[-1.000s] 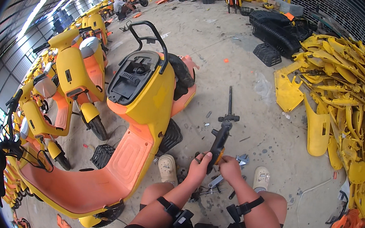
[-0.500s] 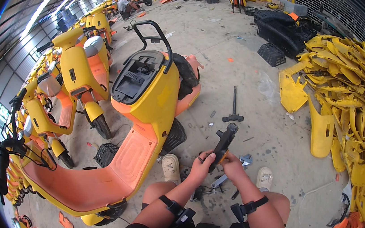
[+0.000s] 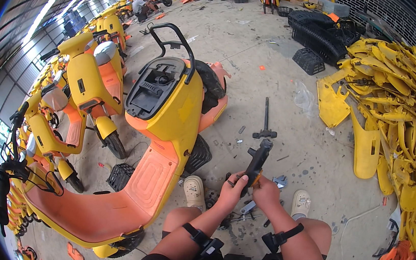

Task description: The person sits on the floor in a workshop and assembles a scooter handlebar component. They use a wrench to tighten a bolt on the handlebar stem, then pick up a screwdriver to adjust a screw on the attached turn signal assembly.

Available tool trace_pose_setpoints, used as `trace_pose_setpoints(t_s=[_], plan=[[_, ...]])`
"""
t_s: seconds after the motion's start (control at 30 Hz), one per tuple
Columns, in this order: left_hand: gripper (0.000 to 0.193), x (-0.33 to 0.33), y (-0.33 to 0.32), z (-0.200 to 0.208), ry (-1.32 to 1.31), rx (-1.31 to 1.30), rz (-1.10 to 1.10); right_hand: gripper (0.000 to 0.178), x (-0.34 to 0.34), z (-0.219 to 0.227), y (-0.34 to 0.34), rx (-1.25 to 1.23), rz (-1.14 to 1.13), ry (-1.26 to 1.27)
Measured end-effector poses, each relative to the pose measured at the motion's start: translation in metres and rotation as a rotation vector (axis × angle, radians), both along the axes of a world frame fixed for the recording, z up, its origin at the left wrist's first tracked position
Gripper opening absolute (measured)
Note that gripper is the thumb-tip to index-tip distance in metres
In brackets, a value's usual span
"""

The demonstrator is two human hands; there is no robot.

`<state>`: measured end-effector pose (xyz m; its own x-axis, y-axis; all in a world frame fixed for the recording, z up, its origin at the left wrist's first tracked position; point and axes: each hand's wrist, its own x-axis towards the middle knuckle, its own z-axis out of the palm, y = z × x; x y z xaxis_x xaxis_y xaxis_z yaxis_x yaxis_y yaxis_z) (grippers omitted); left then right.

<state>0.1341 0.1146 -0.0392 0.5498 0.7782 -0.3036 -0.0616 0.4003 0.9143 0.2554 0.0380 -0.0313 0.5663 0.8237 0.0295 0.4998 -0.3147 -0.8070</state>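
A long black part [image 3: 257,159] with a knobbed far end tilts up in front of me; I cannot make out its exact kind. My left hand [image 3: 233,186] is closed round its near end, thumb on top. On its other side, my right hand [image 3: 265,192] is closed too, with a bit of orange [image 3: 257,180] showing by the fingers. What the right fingers hold is mostly hidden. Beyond lies a black rod with a crosspiece [image 3: 266,118]. Below the hands, metal hand tools [image 3: 248,207] lie on the floor, partly covered by my arms.
A yellow-and-orange scooter [image 3: 165,140] without a seat stands close on my left, with more scooters [image 3: 88,78] behind it. Yellow body panels [image 3: 400,111] are heaped on the right. Black crates [image 3: 308,62] lie farther off. A person [image 3: 141,7] sits far back.
Both hands keep their hold on the black part and shift only very slightly. The view has moved a little; nothing else visibly differs.
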Motion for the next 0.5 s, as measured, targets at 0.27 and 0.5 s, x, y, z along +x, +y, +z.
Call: trace_pose_setpoints(t_s=[0.27, 0.5], plan=[[0.047, -0.014, 0.012, 0.030, 0.074, 0.624, -0.161, 0.014, 0.017, 0.004, 0.010, -0.037, -0.055, 1.255], [0.051, -0.017, 0.013, 0.028, 0.093, 0.550, -0.138, 0.009, 0.020, -0.005, 0.010, -0.019, 0.023, 1.532]])
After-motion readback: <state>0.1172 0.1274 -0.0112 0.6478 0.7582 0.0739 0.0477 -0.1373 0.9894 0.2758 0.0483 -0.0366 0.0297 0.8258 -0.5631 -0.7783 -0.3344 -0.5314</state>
